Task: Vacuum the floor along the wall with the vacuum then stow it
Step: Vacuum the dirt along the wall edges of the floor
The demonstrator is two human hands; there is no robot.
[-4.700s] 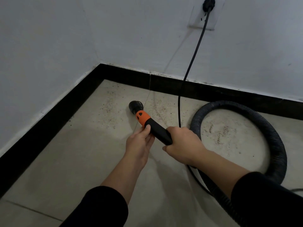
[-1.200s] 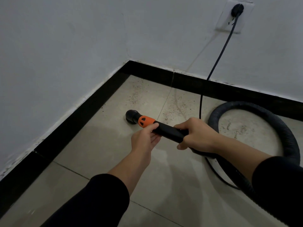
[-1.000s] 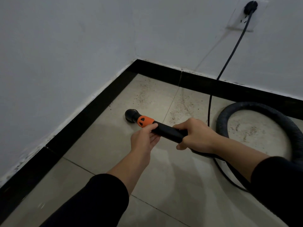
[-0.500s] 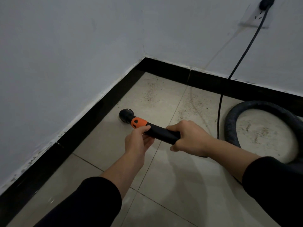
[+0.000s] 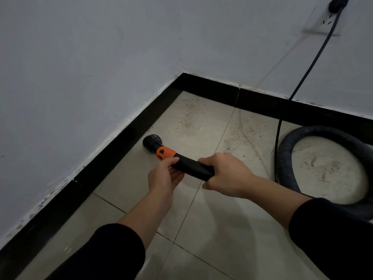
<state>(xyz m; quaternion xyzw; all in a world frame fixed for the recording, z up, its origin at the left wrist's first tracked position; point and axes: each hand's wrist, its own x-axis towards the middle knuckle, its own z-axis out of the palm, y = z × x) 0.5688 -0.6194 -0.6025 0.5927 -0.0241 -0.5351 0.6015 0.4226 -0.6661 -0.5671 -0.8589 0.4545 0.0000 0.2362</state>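
The vacuum wand (image 5: 189, 167) is a black tube with an orange collar (image 5: 165, 153) and a round black nozzle (image 5: 151, 142). The nozzle rests on the beige tiled floor (image 5: 212, 215) close to the black skirting board (image 5: 105, 158) of the left wall. My left hand (image 5: 164, 175) pinches the tube just behind the orange collar. My right hand (image 5: 224, 174) is wrapped around the tube further back. The ribbed black hose (image 5: 286, 164) curls in a loop on the floor to the right and runs under my right sleeve.
A black power cord (image 5: 279, 126) hangs from a plug (image 5: 336, 4) in a wall socket at the top right and trails down to the floor beside the hose. Dark specks of dirt (image 5: 189, 118) lie near the corner. White walls meet at the corner behind.
The nozzle has slid left across the tile, from near the corner's middle toward the left skirting board. My view has turned left with it. Both hands keep the same hold.
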